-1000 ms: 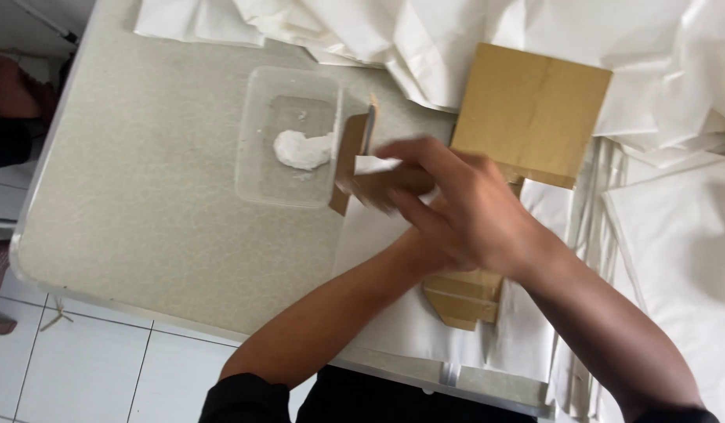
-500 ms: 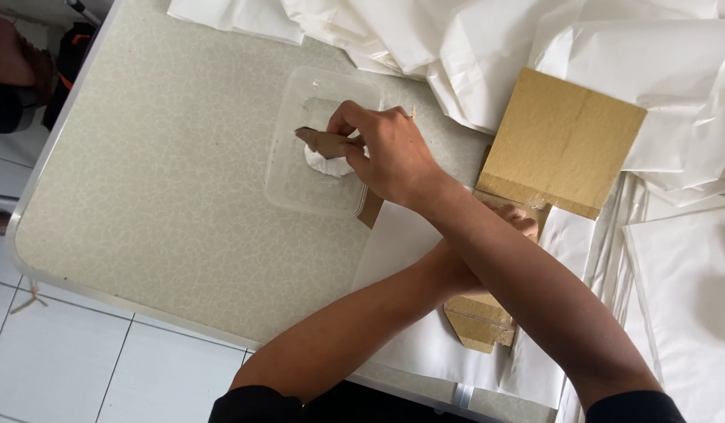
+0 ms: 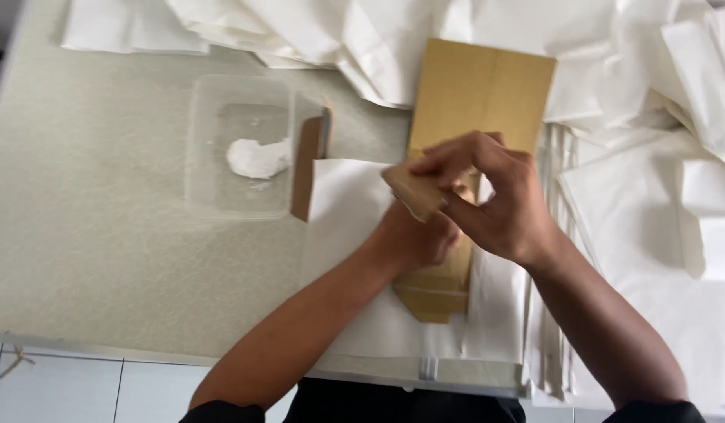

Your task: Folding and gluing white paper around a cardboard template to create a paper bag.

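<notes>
That little brown card scrap (image 3: 413, 190) pinched in the right hand (image 3: 496, 204) looks light and fairly stiff, so I'd guess an edge pinch between thumb and fingertips like this is plenty; it's held just above the white sheet (image 3: 343, 211) near the middle of the table (image 3: 88, 235). The left hand (image 3: 413, 239) sits pressed flat on the brown paper bag (image 3: 476, 94), mostly hidden, not gripping as far as I can tell. Left of that there's a clear plastic tray (image 3: 206, 141) with a white paste blob (image 3: 257, 157) and another brown card strip (image 3: 308, 164) leaning on its right edge, and loose white paper (image 3: 652, 157) is piled far and right.

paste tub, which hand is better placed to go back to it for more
Probably the right hand: it holds the brown scrap above the sheets and looks free to swing. The left hand, though on the paste tub side, lies under it, pressed on the white sheet.
</notes>
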